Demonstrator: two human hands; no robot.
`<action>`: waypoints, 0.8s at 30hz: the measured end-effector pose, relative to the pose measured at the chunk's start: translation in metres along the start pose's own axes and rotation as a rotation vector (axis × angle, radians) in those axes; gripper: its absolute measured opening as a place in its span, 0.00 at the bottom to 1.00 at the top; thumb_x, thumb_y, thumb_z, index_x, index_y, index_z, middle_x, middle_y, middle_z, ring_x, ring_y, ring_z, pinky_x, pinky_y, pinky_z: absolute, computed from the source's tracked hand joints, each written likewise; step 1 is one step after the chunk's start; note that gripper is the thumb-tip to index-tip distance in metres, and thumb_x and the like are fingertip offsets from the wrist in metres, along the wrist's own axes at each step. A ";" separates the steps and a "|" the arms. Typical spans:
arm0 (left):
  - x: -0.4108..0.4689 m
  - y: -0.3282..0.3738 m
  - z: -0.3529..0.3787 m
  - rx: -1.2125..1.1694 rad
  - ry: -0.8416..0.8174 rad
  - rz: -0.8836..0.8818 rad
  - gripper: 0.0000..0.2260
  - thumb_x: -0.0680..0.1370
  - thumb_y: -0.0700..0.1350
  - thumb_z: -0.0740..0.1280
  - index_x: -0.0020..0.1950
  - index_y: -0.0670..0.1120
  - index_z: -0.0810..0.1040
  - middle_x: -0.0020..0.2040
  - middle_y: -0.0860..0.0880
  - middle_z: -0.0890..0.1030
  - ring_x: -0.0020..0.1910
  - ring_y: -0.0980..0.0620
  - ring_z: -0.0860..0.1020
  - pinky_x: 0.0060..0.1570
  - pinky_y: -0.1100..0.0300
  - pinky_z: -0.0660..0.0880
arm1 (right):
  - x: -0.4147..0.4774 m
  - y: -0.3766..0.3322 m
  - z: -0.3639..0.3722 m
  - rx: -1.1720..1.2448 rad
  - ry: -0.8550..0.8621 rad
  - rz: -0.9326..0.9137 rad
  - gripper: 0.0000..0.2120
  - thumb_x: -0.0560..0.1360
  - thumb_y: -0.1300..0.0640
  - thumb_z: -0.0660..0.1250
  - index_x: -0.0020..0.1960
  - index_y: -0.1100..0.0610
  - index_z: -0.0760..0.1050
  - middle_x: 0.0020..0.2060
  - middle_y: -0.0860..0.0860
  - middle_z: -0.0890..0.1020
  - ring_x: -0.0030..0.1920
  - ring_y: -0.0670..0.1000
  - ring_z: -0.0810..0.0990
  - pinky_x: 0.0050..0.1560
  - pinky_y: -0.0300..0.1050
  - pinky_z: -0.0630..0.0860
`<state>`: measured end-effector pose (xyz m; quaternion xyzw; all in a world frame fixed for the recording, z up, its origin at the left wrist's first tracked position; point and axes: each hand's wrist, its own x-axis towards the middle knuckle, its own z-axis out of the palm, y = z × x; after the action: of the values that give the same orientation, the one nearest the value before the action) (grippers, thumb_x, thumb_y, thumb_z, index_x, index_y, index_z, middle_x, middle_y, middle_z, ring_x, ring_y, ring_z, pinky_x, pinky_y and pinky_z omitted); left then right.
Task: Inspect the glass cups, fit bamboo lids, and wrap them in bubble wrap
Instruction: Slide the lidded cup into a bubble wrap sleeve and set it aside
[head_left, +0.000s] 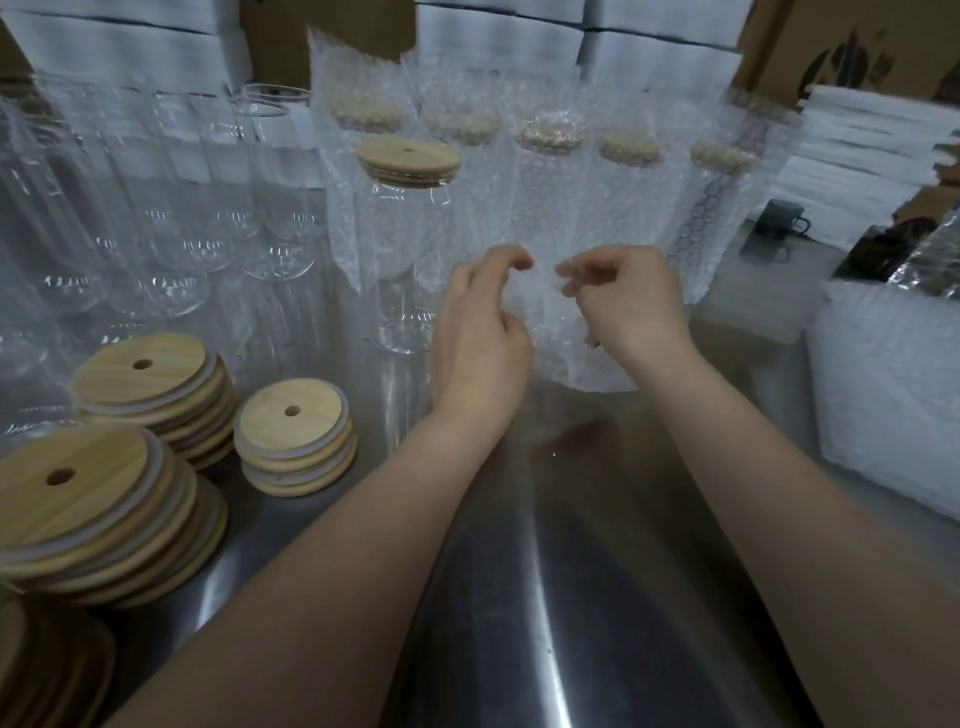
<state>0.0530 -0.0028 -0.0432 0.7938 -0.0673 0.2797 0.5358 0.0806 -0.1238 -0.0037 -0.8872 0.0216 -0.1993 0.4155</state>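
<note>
My left hand (480, 332) and my right hand (621, 306) meet at the table's middle, each pinching an edge of a small bubble wrap bag (558, 338) held between them. Just left of them stands a bare glass cup (402, 249) with a bamboo lid (408, 158) fitted on top. Behind the hands is a row of several lidded cups wrapped in bubble wrap (550, 176). Several empty glass cups (208, 208) stand at the back left. Stacks of bamboo lids (293, 441) with centre holes lie at the front left.
A pile of bubble wrap bags (888, 395) sits at the right. White foam sheets (872, 145) and cardboard boxes (810, 47) line the back. A dark mug (782, 221) stands at the right rear. The steel table (561, 597) shows bare between my forearms.
</note>
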 end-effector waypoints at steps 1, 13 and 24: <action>0.000 -0.001 0.001 0.040 -0.025 -0.004 0.23 0.71 0.29 0.57 0.56 0.52 0.79 0.56 0.52 0.73 0.54 0.56 0.73 0.50 0.63 0.68 | 0.000 -0.001 -0.001 -0.025 0.028 -0.021 0.19 0.74 0.67 0.59 0.52 0.52 0.83 0.49 0.50 0.85 0.44 0.51 0.82 0.45 0.47 0.81; 0.000 0.004 0.001 0.104 -0.096 -0.200 0.15 0.72 0.43 0.59 0.50 0.44 0.85 0.55 0.47 0.84 0.57 0.45 0.79 0.57 0.54 0.75 | -0.011 -0.015 -0.014 -0.195 0.358 -0.470 0.17 0.73 0.71 0.58 0.54 0.62 0.82 0.51 0.55 0.85 0.53 0.53 0.82 0.51 0.40 0.72; 0.001 0.001 0.006 0.116 -0.026 -0.152 0.14 0.73 0.52 0.71 0.56 0.47 0.82 0.57 0.51 0.81 0.58 0.54 0.76 0.50 0.71 0.61 | -0.011 -0.016 -0.016 -0.210 0.362 -0.516 0.17 0.73 0.71 0.58 0.53 0.62 0.82 0.50 0.56 0.83 0.54 0.58 0.79 0.54 0.38 0.68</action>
<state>0.0558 -0.0081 -0.0428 0.8299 0.0024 0.2316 0.5075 0.0627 -0.1226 0.0139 -0.8517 -0.1098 -0.4489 0.2472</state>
